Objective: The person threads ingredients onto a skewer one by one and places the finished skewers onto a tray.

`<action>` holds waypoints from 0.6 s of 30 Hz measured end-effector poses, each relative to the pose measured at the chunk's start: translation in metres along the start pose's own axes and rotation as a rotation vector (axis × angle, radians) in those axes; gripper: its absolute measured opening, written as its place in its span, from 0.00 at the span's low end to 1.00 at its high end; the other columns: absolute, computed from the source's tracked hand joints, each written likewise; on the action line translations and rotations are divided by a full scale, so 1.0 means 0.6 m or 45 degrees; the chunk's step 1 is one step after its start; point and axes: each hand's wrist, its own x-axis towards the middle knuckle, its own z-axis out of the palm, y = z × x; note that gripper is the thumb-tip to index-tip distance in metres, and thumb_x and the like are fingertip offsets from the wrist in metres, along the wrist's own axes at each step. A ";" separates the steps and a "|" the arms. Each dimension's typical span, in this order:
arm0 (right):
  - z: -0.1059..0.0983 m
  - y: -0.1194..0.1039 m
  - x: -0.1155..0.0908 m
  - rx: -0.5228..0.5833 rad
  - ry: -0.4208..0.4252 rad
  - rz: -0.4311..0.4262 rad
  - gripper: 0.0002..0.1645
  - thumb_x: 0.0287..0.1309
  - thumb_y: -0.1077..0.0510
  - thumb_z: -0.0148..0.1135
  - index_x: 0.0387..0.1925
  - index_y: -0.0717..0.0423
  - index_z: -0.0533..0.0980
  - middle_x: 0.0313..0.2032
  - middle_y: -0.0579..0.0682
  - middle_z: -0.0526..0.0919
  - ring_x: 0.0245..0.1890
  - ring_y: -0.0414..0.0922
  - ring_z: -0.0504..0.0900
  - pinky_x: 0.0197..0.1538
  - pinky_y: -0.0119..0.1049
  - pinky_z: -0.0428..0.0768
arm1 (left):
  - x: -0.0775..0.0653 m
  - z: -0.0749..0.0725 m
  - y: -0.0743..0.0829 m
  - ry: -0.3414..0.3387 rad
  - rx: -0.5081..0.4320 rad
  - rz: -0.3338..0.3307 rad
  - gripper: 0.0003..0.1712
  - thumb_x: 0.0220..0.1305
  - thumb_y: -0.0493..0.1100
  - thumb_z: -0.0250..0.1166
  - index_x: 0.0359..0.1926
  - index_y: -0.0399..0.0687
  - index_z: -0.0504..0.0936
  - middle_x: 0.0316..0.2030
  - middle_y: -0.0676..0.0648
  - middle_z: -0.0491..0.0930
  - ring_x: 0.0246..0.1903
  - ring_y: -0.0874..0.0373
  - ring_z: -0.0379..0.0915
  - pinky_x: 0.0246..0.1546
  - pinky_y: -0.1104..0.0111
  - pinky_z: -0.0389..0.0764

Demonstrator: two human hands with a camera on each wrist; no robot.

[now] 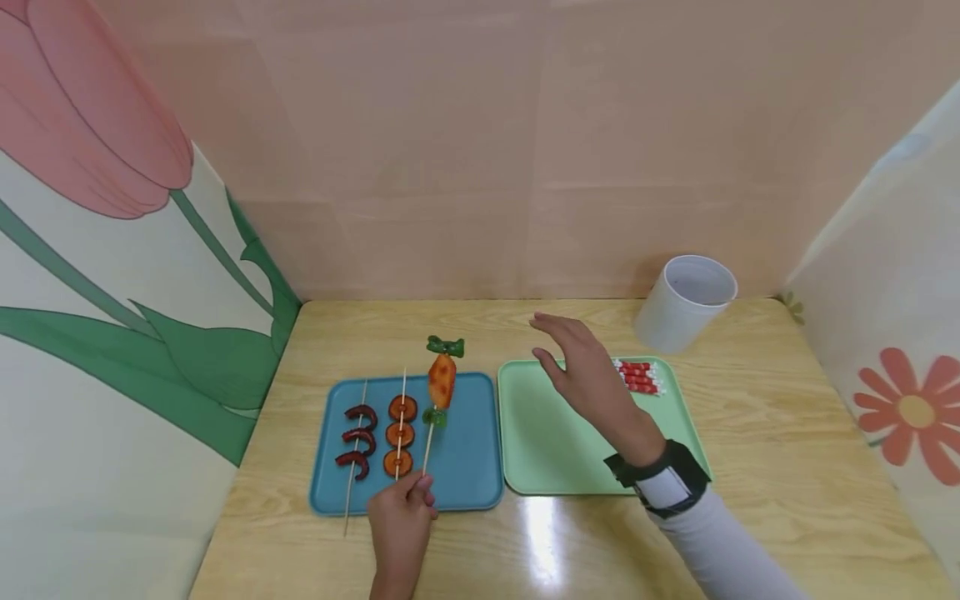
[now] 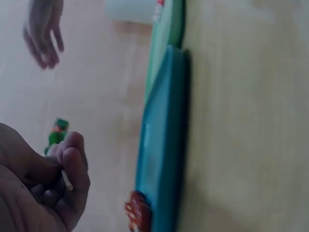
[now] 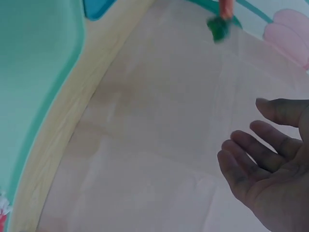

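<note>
My left hand (image 1: 403, 508) pinches the lower end of a toy skewer (image 1: 442, 382) between thumb and fingers. The skewer carries an orange-brown piece with a green piece above and below it, and is held up over the right part of the blue tray (image 1: 468, 483). In the left wrist view the stick's end pokes out of the curled fingers. My right hand (image 1: 592, 379) is raised above the green tray (image 1: 540, 450), fingers loosely spread, holding nothing; the right wrist view shows the same bare palm (image 3: 275, 169).
On the blue tray lie a skewer of dark red curled pieces (image 1: 360, 442) and one of round brown slices (image 1: 400, 434). Small red-and-white sticks (image 1: 641, 377) lie in the green tray's far right corner. A white cup (image 1: 684, 304) stands behind it, near the wall.
</note>
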 end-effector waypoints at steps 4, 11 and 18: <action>-0.002 0.032 -0.012 -0.014 -0.075 0.087 0.25 0.69 0.56 0.65 0.64 0.59 0.76 0.68 0.60 0.75 0.70 0.59 0.70 0.69 0.59 0.74 | -0.005 -0.012 -0.024 -0.085 0.066 -0.146 0.07 0.65 0.25 0.63 0.39 0.27 0.88 0.20 0.43 0.83 0.14 0.61 0.77 0.14 0.73 0.79; -0.001 0.085 -0.044 -0.023 -0.116 0.149 0.22 0.69 0.56 0.64 0.61 0.62 0.78 0.66 0.64 0.75 0.69 0.63 0.70 0.68 0.63 0.71 | -0.015 -0.014 -0.056 -0.184 0.052 -0.300 0.06 0.66 0.25 0.63 0.35 0.26 0.86 0.17 0.46 0.79 0.13 0.59 0.78 0.13 0.67 0.81; 0.001 0.116 -0.070 -0.007 -0.082 0.133 0.20 0.68 0.58 0.65 0.58 0.63 0.79 0.61 0.64 0.79 0.64 0.63 0.75 0.65 0.62 0.74 | -0.017 -0.003 -0.058 -0.208 0.083 -0.380 0.06 0.67 0.26 0.63 0.36 0.28 0.86 0.18 0.46 0.80 0.15 0.59 0.79 0.16 0.67 0.83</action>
